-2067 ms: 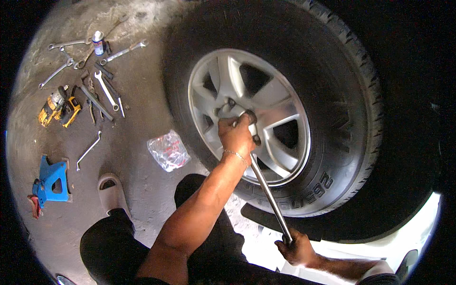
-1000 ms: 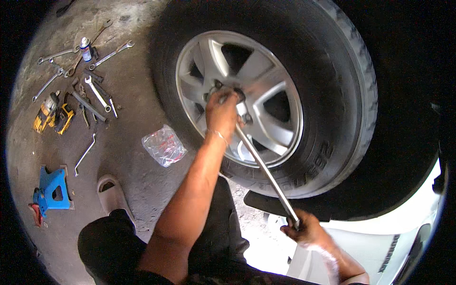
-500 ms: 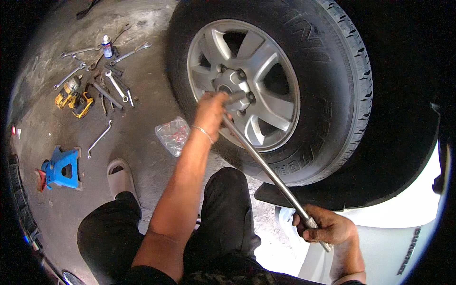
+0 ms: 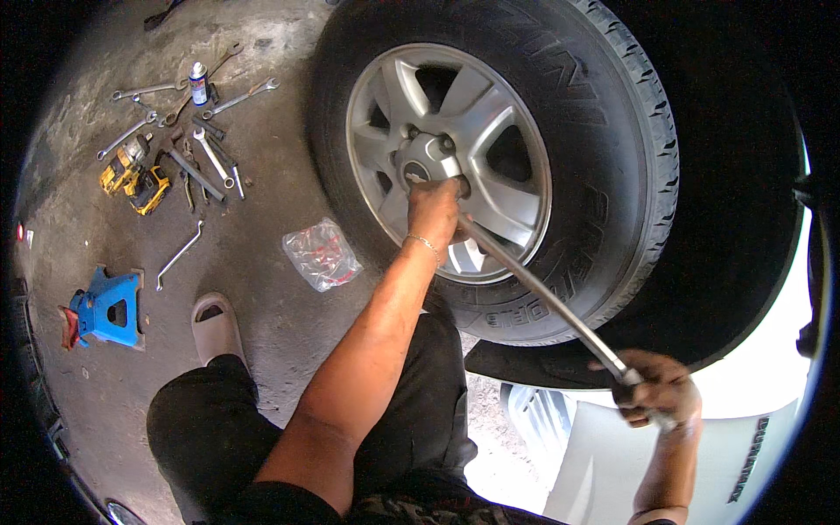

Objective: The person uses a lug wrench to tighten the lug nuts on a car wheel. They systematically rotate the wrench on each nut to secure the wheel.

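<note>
Left hand (image 4: 435, 214) clenches socket wrench (image 4: 542, 293) at alloy wheel (image 4: 446, 155). Right hand (image 4: 661, 385) loosely grasps its handle (image 4: 624, 372), beyond tyre (image 4: 604, 184) edge.

On the grey floor (image 4: 262, 179), a yellow-and-black power tool (image 4: 131, 166). Just above the power tool, a silver wrench (image 4: 128, 136); above and right of the power tool, a white-capped spray can (image 4: 199, 91). Right of the power tool, a dark bar (image 4: 195, 175) and an open-ended wrench (image 4: 214, 159). Below and right of the power tool, a thin cranked wrench (image 4: 180, 255); farther right, a crumpled clear bag (image 4: 321, 256). Below the power tool, a blue stand (image 4: 103, 302).
</note>
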{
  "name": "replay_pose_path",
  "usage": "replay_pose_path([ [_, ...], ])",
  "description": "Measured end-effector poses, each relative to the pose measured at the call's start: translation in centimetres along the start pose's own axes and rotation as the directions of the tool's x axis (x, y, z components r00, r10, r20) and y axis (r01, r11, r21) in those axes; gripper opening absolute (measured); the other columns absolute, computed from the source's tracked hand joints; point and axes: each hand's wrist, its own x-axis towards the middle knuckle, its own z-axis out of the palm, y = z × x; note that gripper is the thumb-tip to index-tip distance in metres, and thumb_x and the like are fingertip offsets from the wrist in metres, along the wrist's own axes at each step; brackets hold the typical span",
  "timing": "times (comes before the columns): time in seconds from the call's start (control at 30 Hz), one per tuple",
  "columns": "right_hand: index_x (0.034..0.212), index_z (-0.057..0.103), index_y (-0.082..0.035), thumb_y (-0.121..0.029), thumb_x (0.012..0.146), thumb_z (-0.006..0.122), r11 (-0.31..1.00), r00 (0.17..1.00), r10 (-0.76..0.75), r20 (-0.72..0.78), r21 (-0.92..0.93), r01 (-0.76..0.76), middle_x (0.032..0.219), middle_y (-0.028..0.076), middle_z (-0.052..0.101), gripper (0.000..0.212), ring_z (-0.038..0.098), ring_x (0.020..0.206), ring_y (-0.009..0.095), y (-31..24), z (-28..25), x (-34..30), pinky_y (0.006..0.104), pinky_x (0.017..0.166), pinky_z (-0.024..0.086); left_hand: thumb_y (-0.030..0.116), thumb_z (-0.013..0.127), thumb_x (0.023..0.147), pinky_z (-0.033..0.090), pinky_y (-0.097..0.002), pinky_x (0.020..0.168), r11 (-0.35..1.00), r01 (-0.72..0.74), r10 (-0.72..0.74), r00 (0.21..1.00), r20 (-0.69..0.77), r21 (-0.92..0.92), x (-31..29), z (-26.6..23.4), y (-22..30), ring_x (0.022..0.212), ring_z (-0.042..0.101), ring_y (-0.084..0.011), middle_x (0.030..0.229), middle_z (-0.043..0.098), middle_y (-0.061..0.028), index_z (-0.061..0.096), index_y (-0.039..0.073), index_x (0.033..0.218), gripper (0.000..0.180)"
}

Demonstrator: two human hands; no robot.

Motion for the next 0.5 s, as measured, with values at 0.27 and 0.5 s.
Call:
replay_pose_path([
  [0.27,0.141,0.040,0.002,-0.006,0.081,0.067,0.921,0.999,0.007,0.051,-0.390,0.013,0.084,0.010,0.063,0.066,0.055,0.061,0.013,-5.2,0.2,-0.8,0.0235,0.050,0.043,0.025,0.058,0.087,0.045,-0.0326,0.050,0.990,0.087,-0.089,0.996,-0.010,-0.113,0.8,-0.9,0.0,0.059,0.050,-0.0143,0.071,0.048,-0.0012,0.055,0.010,0.094,0.017],
  [0.5,0.145,0.037,-0.009,-0.024,0.093,0.067,0.737,0.947,0.274,-0.169,-0.595,-0.320,0.124,0.016,0.059,0.061,0.058,0.107,0.017,9.6,0.8,3.8,0.0289,0.090,0.048,0.017,0.065,0.087,0.046,-0.0298,0.043,0.953,-0.246,0.253,0.967,-0.017,0.175,2.3,-1.7,-2.4,0.050,0.052,-0.0141,0.078,0.056,-0.0078,0.044,0.005,0.106,0.030],
])
